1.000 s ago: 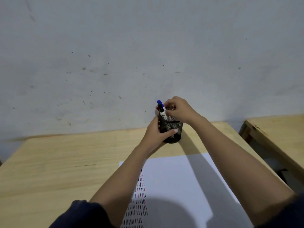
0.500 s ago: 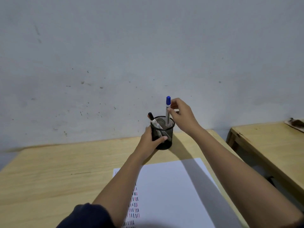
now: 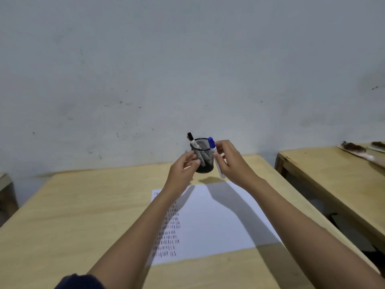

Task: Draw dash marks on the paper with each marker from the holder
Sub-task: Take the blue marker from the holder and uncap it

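Both forearms reach forward over the desk. Right hand pinches the blue-capped marker between thumb and fingers, cap up, barrel tilted slightly, just right of the mesh holder and clear of its rim. Left hand is loosely spread, fingers curled toward the holder's left side, gripping nothing; contact cannot be told. Black-capped marker leans inside the holder. Paper lies nearer on the wooden desk, dash marks in columns along its left part. Grey scuffed wall behind; second table to the right.
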